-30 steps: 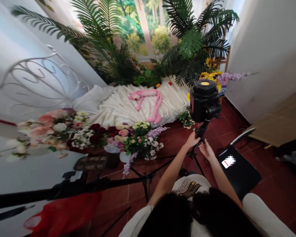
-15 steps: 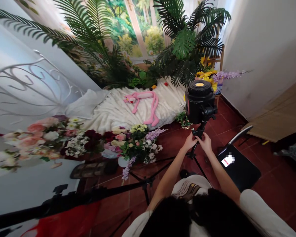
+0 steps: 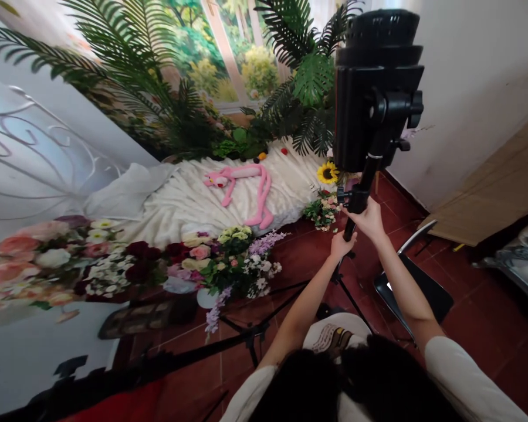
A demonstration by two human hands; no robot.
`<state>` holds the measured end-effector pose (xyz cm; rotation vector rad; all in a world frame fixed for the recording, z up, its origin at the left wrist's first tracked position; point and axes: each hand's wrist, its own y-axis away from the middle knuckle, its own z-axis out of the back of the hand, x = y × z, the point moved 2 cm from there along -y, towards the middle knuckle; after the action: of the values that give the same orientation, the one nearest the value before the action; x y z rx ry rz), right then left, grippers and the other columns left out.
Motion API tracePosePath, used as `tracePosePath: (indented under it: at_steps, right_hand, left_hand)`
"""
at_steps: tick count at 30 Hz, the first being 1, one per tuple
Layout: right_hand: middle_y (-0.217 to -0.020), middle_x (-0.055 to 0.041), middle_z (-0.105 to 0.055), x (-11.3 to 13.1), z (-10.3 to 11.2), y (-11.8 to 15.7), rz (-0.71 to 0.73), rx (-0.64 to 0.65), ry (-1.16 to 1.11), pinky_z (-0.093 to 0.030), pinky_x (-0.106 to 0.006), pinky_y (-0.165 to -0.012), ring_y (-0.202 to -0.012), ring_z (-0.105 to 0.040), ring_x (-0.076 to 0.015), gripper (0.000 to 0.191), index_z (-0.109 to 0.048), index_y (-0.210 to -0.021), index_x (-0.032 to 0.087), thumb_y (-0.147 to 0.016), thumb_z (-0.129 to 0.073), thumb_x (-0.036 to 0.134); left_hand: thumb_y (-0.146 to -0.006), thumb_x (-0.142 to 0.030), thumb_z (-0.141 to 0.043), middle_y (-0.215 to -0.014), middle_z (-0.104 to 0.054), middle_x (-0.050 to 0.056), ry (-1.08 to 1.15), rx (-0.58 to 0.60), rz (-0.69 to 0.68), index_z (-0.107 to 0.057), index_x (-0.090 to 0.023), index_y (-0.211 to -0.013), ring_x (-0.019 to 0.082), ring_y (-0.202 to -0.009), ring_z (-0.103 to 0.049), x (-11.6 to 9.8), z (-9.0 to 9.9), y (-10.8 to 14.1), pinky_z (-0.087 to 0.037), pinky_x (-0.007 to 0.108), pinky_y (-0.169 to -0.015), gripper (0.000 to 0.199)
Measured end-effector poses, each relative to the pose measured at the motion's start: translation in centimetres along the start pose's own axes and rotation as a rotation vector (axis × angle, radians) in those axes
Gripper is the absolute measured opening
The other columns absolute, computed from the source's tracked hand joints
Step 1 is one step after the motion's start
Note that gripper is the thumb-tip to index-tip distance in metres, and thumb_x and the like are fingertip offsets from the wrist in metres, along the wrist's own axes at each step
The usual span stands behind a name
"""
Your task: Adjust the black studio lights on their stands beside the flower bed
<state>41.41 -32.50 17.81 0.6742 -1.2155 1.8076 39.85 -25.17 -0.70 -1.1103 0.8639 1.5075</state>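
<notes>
A black studio light (image 3: 361, 117) stands tall in front of me on a black light stand (image 3: 348, 230). My left hand (image 3: 343, 244) is wrapped round the stand's pole, low down. Higher up, my right hand (image 3: 368, 218) grips the stand just beneath its collar and knob; some of its fingers are hidden behind the pole. The stand's legs spread on the floor below my hands. A sunflower (image 3: 328, 172) and a small flower bunch (image 3: 321, 211) show just left of the light.
A pink plush toy (image 3: 240, 173) lies on a white draped cloth (image 3: 176, 202). Flowers (image 3: 229, 258) line its front edge. Another black stand (image 3: 158, 369) crosses the lower left. A black folding chair (image 3: 431, 293) is at right, near a brown board (image 3: 488, 181). Palm leaves (image 3: 127, 53) rise behind.
The light has risen much higher and looks larger. My right hand has moved up with the stand's upper part, while my left hand stays lower on the pole. My view has shifted slightly right.
</notes>
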Motion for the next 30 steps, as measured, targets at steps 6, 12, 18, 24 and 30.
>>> tracePosePath:
  at_steps: [6, 12, 18, 24, 30]
  right_hand:
    - [-0.093, -0.0052, -0.068, -1.9, 0.7, 3.8, -0.050, -0.007, -0.015, -0.050, -0.034, -0.079, -0.087, -0.065, -0.0209, 0.044, -0.053, -0.104, 0.021, -0.072, -0.066, 0.048]
    - [-0.086, -0.0057, -0.067, -9.6, 1.6, 11.8, -0.450, 0.230, 0.172, -0.046, -0.034, -0.076, -0.081, -0.065, -0.0213, 0.033, -0.055, -0.087, 0.022, -0.083, -0.049, 0.055]
    - [-0.051, 0.0022, -0.052, -14.1, -3.2, 16.2, -0.932, 0.272, -0.494, -0.038, -0.023, -0.050, -0.044, -0.047, -0.0112, 0.037, -0.046, -0.060, 0.021, -0.090, -0.039, 0.042]
    - [-0.043, 0.0084, -0.028, -14.3, -5.0, 16.1, -1.207, 0.135, -1.398, -0.025, -0.014, -0.037, -0.034, -0.026, -0.0046, 0.036, -0.024, -0.054, 0.021, -0.088, -0.030, 0.008]
    - [-0.044, 0.0081, -0.032, -13.6, -5.1, 16.5, -1.336, 0.006, -1.712, -0.027, -0.014, -0.035, -0.034, -0.031, -0.0041, 0.033, -0.027, -0.057, 0.021, -0.087, -0.031, 0.007]
  left_hand:
    - [-0.070, -0.036, -0.065, -0.069, -0.069, 0.007, -0.200, -0.090, 0.082, -0.067, -0.016, -0.075, 0.021, -0.073, -0.066, 0.2, -0.1, 0.8, -0.046, 0.026, -0.069, 0.021]
    - [-0.077, -0.048, -0.055, -0.071, -0.069, 0.007, -0.209, -0.110, 0.077, -0.068, -0.018, -0.077, 0.020, -0.076, -0.067, 0.0, -0.3, 1.2, -0.046, 0.025, -0.068, 0.033]
    - [-0.077, -0.049, -0.055, -0.068, -0.069, 0.005, -0.146, -0.109, 0.078, -0.068, -0.019, -0.075, 0.019, -0.076, -0.067, 0.1, -0.3, 1.2, -0.046, 0.026, -0.070, 0.033]
    - [-0.078, -0.050, -0.055, -0.065, -0.068, 0.006, -0.098, -0.120, 0.043, -0.066, -0.018, -0.072, 0.018, -0.070, -0.066, 0.6, -0.6, 1.1, -0.046, 0.025, -0.066, 0.035]
    - [-0.078, -0.055, -0.053, -0.060, -0.065, 0.005, -0.009, -0.110, 0.014, -0.063, -0.016, -0.066, 0.015, -0.058, -0.062, 1.3, -1.0, 0.8, -0.045, 0.024, -0.060, 0.042]
